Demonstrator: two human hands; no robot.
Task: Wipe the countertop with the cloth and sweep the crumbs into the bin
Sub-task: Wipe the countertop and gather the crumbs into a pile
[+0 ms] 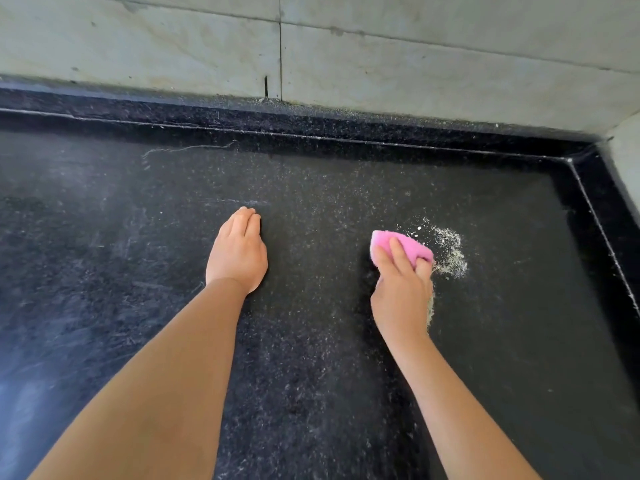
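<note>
A black speckled countertop (138, 271) fills the view. My right hand (403, 289) grips a folded pink cloth (408, 247) and presses it onto the counter, fingers curled over its top. Just right of the cloth lies a pale heap of crumbs (450, 252), with a thin trail running down beside my right wrist. My left hand (239, 252) rests palm down on the counter to the left of the cloth, fingers together and straight, holding nothing. No bin is in view.
A raised black rim (311, 129) borders the counter at the back and turns down the right side at a corner (571, 161). Pale stone wall tiles (381, 64) rise behind it. Fine dust specks are scattered over the middle of the counter.
</note>
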